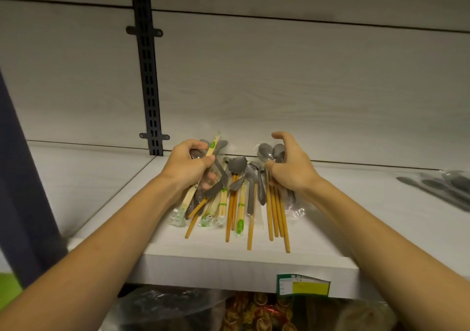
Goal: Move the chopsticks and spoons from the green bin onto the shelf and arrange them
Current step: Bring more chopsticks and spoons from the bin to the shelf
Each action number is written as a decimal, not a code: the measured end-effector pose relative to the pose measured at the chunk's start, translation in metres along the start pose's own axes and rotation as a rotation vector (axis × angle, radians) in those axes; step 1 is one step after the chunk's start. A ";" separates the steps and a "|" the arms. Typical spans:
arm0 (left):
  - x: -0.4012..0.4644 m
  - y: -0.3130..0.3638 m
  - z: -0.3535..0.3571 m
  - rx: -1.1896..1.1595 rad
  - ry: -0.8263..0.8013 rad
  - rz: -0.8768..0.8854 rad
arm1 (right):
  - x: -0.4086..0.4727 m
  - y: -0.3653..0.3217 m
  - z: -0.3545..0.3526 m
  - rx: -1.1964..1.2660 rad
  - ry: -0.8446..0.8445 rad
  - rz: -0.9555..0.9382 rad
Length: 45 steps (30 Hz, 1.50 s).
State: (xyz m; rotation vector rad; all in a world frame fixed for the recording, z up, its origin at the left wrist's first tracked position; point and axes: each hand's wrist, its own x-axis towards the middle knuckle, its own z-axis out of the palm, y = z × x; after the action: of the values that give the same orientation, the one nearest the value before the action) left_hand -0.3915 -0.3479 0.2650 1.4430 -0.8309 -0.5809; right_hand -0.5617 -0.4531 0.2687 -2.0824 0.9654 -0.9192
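Left hand (189,164) clenched round a mixed bundle: a wrapped pair of chopsticks (213,145) sticking up past the thumb, a metal spoon (196,154) bowl showing against the fingers, more handles trailing out below the palm. Right hand (290,166) grips two bagged spoons (270,151) by their necks; bowls stand just above the knuckles, thumb lifted clear, forefinger crooked over them.

Between the two grips, on the white shelf (330,241): a loose heap of grey spoons (237,164) and bare bamboo chopsticks (230,216), with green-labelled wrapped pairs (240,218) mixed in, all lying roughly front to back. Directly below the right hand, a cluster of four or so bare chopsticks (277,218) fans toward the shelf's front edge, tips near the lip. Clear wrapper (295,212) crumpled just beside them.

Well right of the right hand, bagged grey cutlery (442,188) lies flat on the same shelf. Below the front edge, under the right forearm, a green-and-yellow price tag (304,285). Behind the left hand, a black slotted upright (150,81) on the back panel. Green patch (9,290) at the lower left corner; cannot tell whether it is the bin.
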 end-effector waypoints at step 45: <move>0.016 -0.008 -0.001 0.672 0.038 0.149 | 0.005 -0.008 -0.002 -0.485 -0.279 0.037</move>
State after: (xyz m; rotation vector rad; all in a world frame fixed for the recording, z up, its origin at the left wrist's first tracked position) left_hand -0.3798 -0.3598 0.2591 1.9644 -1.1561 -0.1538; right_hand -0.5583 -0.4541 0.2776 -2.4965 1.1510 -0.3767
